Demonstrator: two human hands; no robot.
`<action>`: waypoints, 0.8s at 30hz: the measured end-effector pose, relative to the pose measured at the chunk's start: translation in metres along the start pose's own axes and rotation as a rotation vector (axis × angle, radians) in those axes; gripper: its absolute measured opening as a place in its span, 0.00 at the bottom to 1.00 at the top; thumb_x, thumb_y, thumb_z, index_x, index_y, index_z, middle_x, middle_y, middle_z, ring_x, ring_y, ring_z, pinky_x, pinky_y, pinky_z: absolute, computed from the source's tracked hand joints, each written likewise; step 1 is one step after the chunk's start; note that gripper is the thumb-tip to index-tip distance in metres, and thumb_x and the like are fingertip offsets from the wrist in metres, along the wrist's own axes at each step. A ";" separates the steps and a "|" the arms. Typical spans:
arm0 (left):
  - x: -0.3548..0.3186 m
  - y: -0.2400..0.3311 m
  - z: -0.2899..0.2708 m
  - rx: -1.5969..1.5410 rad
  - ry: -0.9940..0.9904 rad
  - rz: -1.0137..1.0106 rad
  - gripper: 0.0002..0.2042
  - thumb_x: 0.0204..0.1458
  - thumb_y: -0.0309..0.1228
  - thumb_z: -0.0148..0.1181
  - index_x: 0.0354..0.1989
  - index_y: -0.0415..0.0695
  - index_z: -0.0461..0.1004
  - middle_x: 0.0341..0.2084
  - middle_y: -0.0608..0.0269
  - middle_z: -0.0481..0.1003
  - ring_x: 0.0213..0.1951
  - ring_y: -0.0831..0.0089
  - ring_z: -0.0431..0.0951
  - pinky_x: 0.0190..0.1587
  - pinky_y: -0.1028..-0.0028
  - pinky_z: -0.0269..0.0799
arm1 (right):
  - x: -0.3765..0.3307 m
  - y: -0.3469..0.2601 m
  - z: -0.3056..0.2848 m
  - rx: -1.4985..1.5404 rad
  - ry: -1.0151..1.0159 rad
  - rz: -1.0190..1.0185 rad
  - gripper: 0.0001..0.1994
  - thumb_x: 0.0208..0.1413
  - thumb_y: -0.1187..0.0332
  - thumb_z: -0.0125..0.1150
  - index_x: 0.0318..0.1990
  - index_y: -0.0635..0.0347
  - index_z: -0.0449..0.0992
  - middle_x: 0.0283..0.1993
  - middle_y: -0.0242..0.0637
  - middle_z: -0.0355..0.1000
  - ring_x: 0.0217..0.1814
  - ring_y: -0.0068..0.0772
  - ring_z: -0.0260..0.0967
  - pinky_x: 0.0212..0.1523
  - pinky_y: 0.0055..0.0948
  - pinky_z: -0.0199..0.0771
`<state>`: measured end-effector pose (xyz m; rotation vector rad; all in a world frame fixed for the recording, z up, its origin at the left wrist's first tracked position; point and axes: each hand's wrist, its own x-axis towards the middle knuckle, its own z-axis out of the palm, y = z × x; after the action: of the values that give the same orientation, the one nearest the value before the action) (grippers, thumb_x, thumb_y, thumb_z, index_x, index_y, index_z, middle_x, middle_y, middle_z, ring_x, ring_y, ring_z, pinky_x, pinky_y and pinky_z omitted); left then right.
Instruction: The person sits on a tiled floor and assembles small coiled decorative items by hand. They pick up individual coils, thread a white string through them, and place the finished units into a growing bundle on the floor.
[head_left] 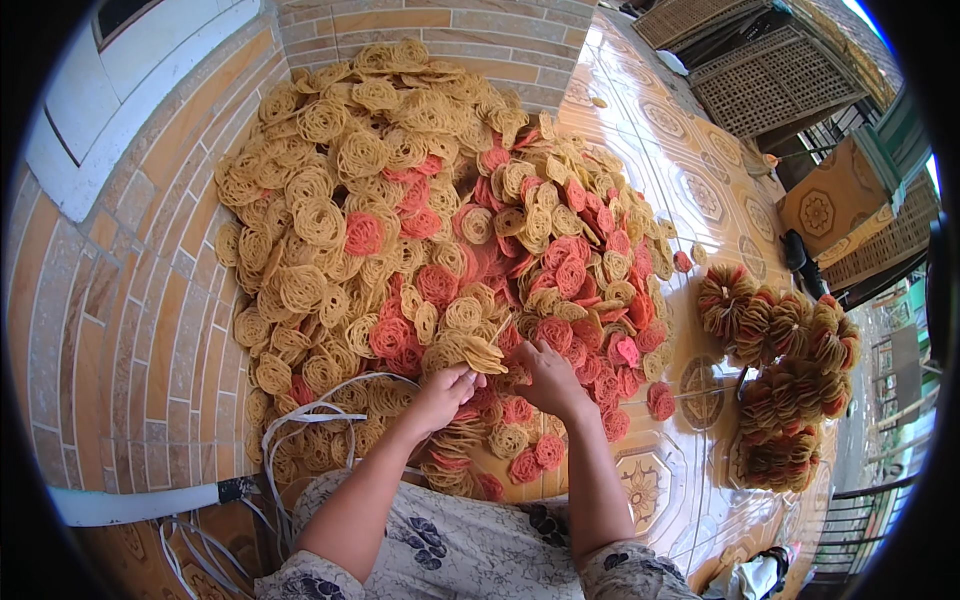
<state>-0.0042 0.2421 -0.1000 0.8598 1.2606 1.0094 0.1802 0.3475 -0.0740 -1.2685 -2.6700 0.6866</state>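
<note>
A brick wall [130,300] rises at the left, with loose white cords [300,425] trailing beside it. A large heap of round tan and pink lattice crackers [400,220], too many to count, covers the patterned tiled floor [690,190]. The left hand [445,392] grips a small stack of tan crackers [465,352]. The right hand [545,378], fingers curled, touches the heap. Further right lie several tied cracker bundles [785,375].
</note>
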 end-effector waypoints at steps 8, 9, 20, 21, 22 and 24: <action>-0.001 -0.002 -0.003 0.211 -0.087 -0.042 0.11 0.65 0.32 0.44 0.36 0.39 0.72 0.24 0.73 0.66 0.25 0.82 0.61 0.31 0.79 0.63 | 0.011 0.026 -0.010 0.815 0.129 0.307 0.10 0.55 0.69 0.63 0.38 0.67 0.73 0.28 0.33 0.74 0.30 0.21 0.68 0.32 0.23 0.68; -0.001 -0.002 -0.001 0.181 -0.099 -0.053 0.11 0.65 0.31 0.44 0.37 0.39 0.72 0.23 0.74 0.65 0.25 0.83 0.59 0.30 0.80 0.61 | 0.011 0.025 -0.011 0.936 0.134 0.250 0.09 0.58 0.68 0.62 0.37 0.65 0.72 0.28 0.28 0.72 0.29 0.14 0.64 0.30 0.19 0.63; -0.007 -0.004 -0.001 0.067 0.072 0.016 0.12 0.66 0.32 0.42 0.35 0.39 0.71 0.21 0.73 0.64 0.24 0.82 0.60 0.30 0.78 0.61 | 0.014 0.010 -0.007 0.781 0.135 -0.006 0.12 0.55 0.70 0.64 0.44 0.66 0.74 0.42 0.38 0.71 0.39 0.26 0.69 0.39 0.24 0.70; -0.009 -0.004 -0.003 0.029 0.105 0.065 0.13 0.66 0.32 0.42 0.34 0.40 0.71 0.19 0.73 0.63 0.23 0.82 0.61 0.29 0.78 0.61 | 0.017 0.005 -0.002 0.694 0.166 -0.105 0.14 0.54 0.71 0.65 0.46 0.67 0.74 0.47 0.42 0.70 0.42 0.29 0.70 0.41 0.26 0.71; -0.011 -0.004 -0.005 0.044 0.137 0.039 0.13 0.66 0.32 0.42 0.34 0.40 0.71 0.19 0.73 0.63 0.23 0.82 0.60 0.29 0.78 0.60 | 0.023 -0.001 0.004 0.639 0.214 -0.045 0.16 0.54 0.71 0.65 0.48 0.67 0.73 0.50 0.44 0.68 0.45 0.33 0.69 0.43 0.29 0.72; -0.014 -0.003 -0.012 0.059 0.204 -0.029 0.13 0.66 0.32 0.41 0.34 0.41 0.71 0.19 0.73 0.63 0.23 0.82 0.60 0.28 0.78 0.60 | 0.039 -0.019 0.020 0.556 0.293 0.081 0.20 0.53 0.72 0.64 0.53 0.66 0.71 0.58 0.48 0.63 0.50 0.40 0.69 0.46 0.34 0.73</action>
<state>-0.0165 0.2276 -0.0998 0.7966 1.4776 1.0615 0.1360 0.3596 -0.0870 -1.2039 -2.0047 1.0632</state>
